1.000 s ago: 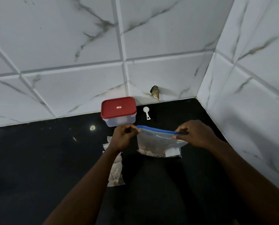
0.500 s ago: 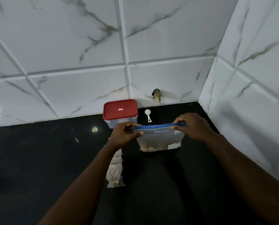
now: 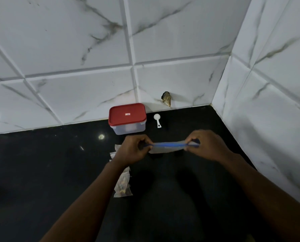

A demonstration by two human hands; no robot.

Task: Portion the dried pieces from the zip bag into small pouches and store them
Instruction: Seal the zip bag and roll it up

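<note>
The clear zip bag (image 3: 166,149) with a blue zip strip is held above the black counter, seen almost edge-on from its top. My left hand (image 3: 134,149) pinches the strip's left end. My right hand (image 3: 206,145) pinches its right end. The bag's contents are hidden at this angle. Small clear pouches (image 3: 123,186) holding brown dried pieces lie in a row on the counter under my left forearm, partly covered by it. A clear plastic box with a red lid (image 3: 127,117), lid on, stands by the back wall. A white scoop (image 3: 157,120) lies to its right.
White marble-look tiled walls close the counter (image 3: 58,172) at the back and on the right, forming a corner. A small dark hole (image 3: 166,100) breaks the back tile just above the counter.
Both hands have tilted the zip bag's top toward me, so its body and contents dropped from sight behind the blue strip. The bag has stayed between the same pinching fingers.
</note>
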